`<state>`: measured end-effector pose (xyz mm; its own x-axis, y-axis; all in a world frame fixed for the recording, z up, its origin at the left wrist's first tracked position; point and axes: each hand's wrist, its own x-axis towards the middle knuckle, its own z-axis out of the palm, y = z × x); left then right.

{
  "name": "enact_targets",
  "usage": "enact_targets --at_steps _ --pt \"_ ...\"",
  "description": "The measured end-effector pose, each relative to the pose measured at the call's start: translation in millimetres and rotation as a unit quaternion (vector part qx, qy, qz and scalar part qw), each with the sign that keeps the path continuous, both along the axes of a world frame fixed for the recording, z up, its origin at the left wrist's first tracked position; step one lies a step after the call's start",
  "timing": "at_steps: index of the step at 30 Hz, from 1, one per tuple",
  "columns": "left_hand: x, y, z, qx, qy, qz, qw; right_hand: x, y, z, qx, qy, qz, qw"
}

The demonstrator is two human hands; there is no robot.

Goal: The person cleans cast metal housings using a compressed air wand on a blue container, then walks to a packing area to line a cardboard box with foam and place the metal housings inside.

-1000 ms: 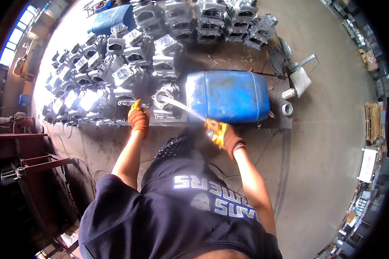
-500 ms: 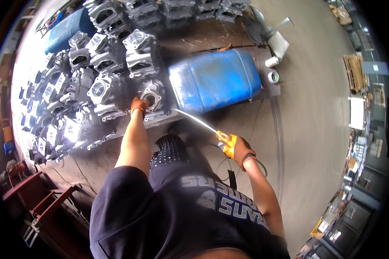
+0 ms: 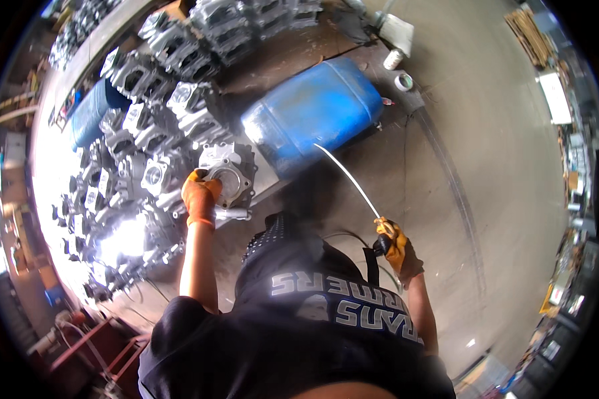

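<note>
My left hand (image 3: 201, 201), in an orange work glove, is closed on the rim of a grey metal casting (image 3: 236, 159) with a large round bore. The casting stands tilted up at the table's near edge, its bore facing me. Out to the right, my right hand (image 3: 400, 251) wears a yellow-and-brown glove and grips the dark handle of an air blow gun. A long thin pale tube (image 3: 351, 178) runs from the gun up and left; its tip appears over the blue plastic drum (image 3: 319, 110), apart from the casting.
Rows of similar grey castings (image 3: 153, 126) crowd the table to the left and far side. A roll of tape (image 3: 403, 82) and a white can (image 3: 393, 60) stand beyond the drum. Red metal frames (image 3: 86, 346) are at lower left. A hose (image 3: 346, 233) loops beside my right hand.
My left hand has tipped the casting up toward me and now holds it at the rim. My right hand has drawn back right, swinging the tube's tip away from the castings. The view has shifted.
</note>
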<state>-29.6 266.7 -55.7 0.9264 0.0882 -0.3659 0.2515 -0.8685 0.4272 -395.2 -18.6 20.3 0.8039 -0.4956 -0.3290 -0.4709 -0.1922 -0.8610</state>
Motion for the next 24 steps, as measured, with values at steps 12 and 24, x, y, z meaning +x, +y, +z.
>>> enact_targets --at_steps 12,24 --pt "8.2 -221.3 55.7 -0.057 -0.452 -0.444 0.771 -14.4 -4.9 37.6 -0.046 -0.014 -0.145 0.988" --pt "-79.9 -271.6 -27.1 0.033 -0.364 -0.548 0.752 -19.8 -23.6 40.0 -0.037 0.1 -0.151 0.983"
